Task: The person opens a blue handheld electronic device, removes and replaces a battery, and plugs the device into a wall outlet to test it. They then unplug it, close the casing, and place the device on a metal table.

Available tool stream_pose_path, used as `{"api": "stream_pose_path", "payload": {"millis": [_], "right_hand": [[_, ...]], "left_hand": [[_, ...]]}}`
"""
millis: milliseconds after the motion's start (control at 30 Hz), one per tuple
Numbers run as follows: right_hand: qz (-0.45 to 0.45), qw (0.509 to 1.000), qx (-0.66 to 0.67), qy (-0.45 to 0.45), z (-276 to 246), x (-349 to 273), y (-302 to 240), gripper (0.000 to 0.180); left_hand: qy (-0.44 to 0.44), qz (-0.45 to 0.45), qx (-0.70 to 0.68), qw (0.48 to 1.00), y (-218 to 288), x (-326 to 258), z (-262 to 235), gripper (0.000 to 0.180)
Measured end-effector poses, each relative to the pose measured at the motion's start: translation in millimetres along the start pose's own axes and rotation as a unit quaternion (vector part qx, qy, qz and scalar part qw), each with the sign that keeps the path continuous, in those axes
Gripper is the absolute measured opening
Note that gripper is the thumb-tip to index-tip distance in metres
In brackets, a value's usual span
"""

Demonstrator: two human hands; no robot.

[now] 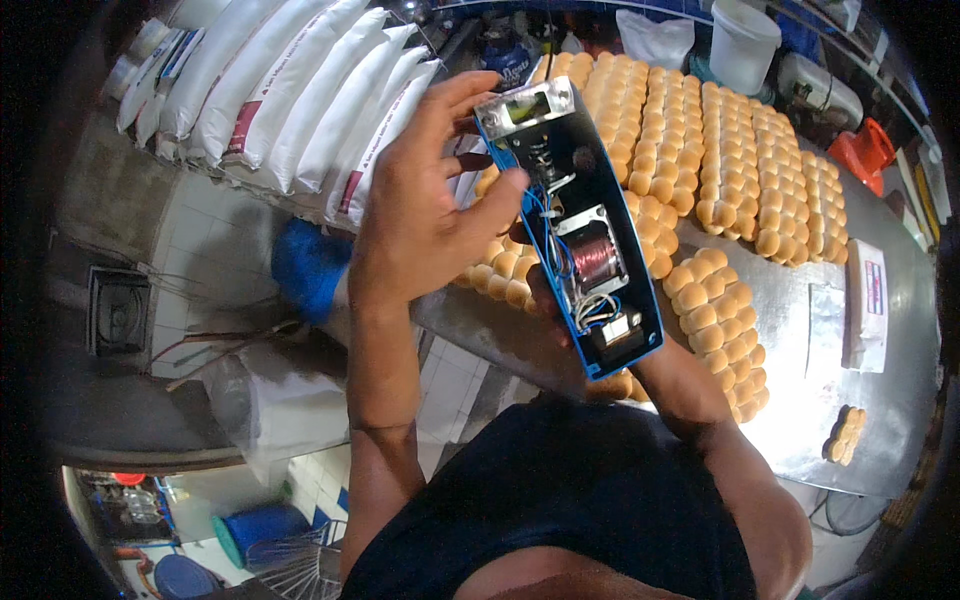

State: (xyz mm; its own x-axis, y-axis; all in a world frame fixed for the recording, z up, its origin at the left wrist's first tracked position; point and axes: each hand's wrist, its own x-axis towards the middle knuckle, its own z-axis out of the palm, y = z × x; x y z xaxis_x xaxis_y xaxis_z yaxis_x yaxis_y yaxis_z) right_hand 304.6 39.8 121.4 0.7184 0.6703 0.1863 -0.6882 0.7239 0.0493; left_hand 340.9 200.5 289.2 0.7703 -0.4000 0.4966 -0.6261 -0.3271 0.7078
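A long blue housing (629, 215), open on its face, is held tilted in front of my chest. Inside it sit a copper-wound transformer (592, 256), blue and white wires (597, 308) and a metal bracket (527, 108) at the upper end. My left hand (425, 200) is at its upper left edge, the thumb over the rim beside the wires and the fingers curled by the far end. From below and behind, my right hand (550, 306) supports the lower part; most of that hand is hidden by the housing.
Beneath, a metal table (790, 290) bears slabs of joined bread rolls (722, 325) and a small piece (846, 436). White sacks (310, 100) are stacked at the far left. A white bucket (742, 42), an orange-red object (864, 155) and a white packet (867, 305) stand right.
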Motion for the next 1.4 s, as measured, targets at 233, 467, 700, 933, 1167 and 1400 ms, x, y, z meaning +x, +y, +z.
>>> {"api": "stream_pose_path", "payload": {"millis": [233,467,700,933,1167,1400], "right_hand": [[-0.029,0.999,-0.008,-0.041,-95,32,-16,0.079],[0.089,0.988,0.097,-0.085,-100,34,-23,0.091],[0.053,0.996,-0.024,-0.073,-93,32,-26,0.086],[0.006,0.996,-0.082,-0.027,-77,31,-17,0.079],[-0.018,0.993,-0.118,0.003,-78,33,-12,0.079],[-0.021,0.992,-0.125,0.004,-75,31,-12,0.083]], "left_hand": [[0.009,0.035,-0.002,0.999,-23,-6,4,0.052],[-0.003,-0.019,0.019,1.000,-40,-20,-3,0.038],[-0.114,0.071,0.279,0.951,-36,-10,-9,0.019],[-0.188,0.139,0.302,0.924,-36,-6,-24,0.017],[-0.202,0.173,0.320,0.910,-41,-5,-34,0.016],[-0.164,0.194,0.304,0.918,-53,-11,-33,0.016]]}}
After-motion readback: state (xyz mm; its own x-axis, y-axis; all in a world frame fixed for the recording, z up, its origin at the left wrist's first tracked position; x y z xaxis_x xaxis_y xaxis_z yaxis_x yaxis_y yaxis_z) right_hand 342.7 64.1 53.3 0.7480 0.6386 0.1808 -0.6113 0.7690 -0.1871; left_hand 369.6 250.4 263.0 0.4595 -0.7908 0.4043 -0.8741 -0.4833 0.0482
